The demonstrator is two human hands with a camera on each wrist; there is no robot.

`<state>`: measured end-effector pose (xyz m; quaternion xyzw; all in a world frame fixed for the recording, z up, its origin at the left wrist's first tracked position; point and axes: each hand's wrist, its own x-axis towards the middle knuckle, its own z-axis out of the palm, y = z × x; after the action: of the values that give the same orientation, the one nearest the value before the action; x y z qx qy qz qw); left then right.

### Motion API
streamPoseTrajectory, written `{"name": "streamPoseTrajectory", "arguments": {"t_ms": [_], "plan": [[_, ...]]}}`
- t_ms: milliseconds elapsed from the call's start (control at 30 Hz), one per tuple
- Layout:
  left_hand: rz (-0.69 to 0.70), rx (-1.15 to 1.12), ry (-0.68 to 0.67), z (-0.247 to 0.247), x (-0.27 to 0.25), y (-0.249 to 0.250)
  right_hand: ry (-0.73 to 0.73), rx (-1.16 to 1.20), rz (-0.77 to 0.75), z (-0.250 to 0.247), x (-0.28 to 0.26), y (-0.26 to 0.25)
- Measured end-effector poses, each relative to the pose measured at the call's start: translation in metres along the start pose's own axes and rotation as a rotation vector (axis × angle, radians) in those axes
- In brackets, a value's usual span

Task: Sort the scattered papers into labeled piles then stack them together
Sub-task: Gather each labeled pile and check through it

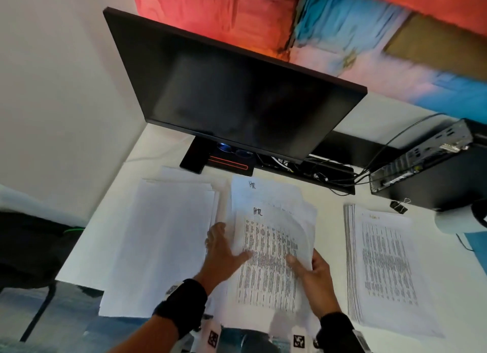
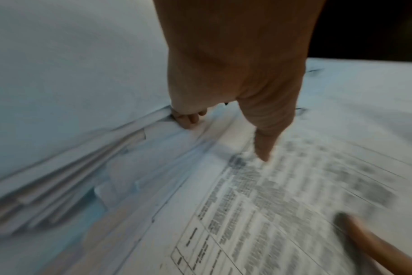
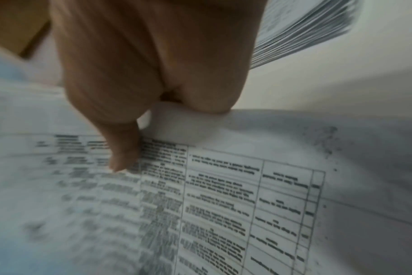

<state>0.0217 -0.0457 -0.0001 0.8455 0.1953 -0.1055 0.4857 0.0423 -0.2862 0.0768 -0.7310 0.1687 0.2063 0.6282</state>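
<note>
Paper HR pile [image 1: 268,247]: L hand [image 1: 224,250] flat on it; R hand [image 1: 313,276] pinches edge.

The left hand [image 1: 224,250] lies flat with fingers spread, thumb stretched toward the right hand [image 1: 315,276], which pinches paper between thumb and curled fingers. Both wrists wear black bands.

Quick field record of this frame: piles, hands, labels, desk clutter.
left pile: loose white sheets, top blank, edges ragged
middle pile: printed tables, handwritten "HR" on two sheets, fanned unevenly
right pile: neat stack, faint orange label, unreadable
left hand: thumb on the middle pile's top sheet, fingers at its left edge
right hand: pinches the middle pile's right edge, thumb on top
monitor: off, behind the piles
binder clip: beside the right pile's far corner
</note>
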Motion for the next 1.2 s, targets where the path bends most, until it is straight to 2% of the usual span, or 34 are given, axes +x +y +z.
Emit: {"name": "streamPoseTrajectory", "arguments": {"t_ms": [33,100,167,233,300,433,533,633,700,767,800,867,933,1000,1100,1200], "plan": [[0.001,-0.085,-0.024,-0.007,0.004,-0.001,-0.014,0.039,0.002,-0.005,-0.006,-0.002],[0.021,-0.355,-0.226,-0.018,0.009,0.004,-0.022,0.111,0.021,-0.015,-0.012,-0.001],[0.058,-0.375,-0.426,-0.027,0.006,0.024,-0.066,0.14,0.032,-0.015,-0.015,-0.002],[0.085,-0.281,-0.437,-0.028,0.005,0.043,-0.092,0.089,0.007,-0.007,-0.017,-0.008],[0.077,-0.252,-0.386,-0.027,0.001,0.062,-0.004,0.104,-0.022,-0.003,-0.021,-0.016],[0.081,-0.358,-0.304,-0.037,-0.013,0.119,0.179,0.148,-0.139,-0.019,-0.041,-0.052],[0.245,-0.449,-0.346,-0.037,-0.019,0.186,0.34,0.113,-0.343,-0.054,-0.064,-0.094],[0.427,-0.458,-0.476,-0.018,-0.01,0.236,0.5,0.07,-0.553,-0.095,-0.085,-0.134],[0.472,-0.341,-0.561,0.008,0.007,0.237,0.617,0.042,-0.643,-0.125,-0.093,-0.149],[0.477,0.041,-0.635,0.04,0.024,0.208,0.718,0.023,-0.674,-0.151,-0.097,-0.153],[0.555,0.317,-0.67,0.056,0.03,0.186,0.749,0.021,-0.672,-0.158,-0.098,-0.153],[0.806,0.779,-0.77,0.088,0.033,0.143,0.785,0.039,-0.667,-0.164,-0.097,-0.146],[0.987,1.025,-0.823,0.112,0.028,0.116,0.802,0.048,-0.666,-0.162,-0.092,-0.137],[1.026,1.096,-0.807,0.119,0.023,0.108,0.791,0.051,-0.664,-0.157,-0.086,-0.127],[1.023,1.103,-0.711,0.113,0.029,0.111,0.756,0.069,-0.656,-0.152,-0.08,-0.11],[0.95,1.083,-0.598,0.098,0.04,0.104,0.738,0.09,-0.602,-0.147,-0.073,-0.095]]}}
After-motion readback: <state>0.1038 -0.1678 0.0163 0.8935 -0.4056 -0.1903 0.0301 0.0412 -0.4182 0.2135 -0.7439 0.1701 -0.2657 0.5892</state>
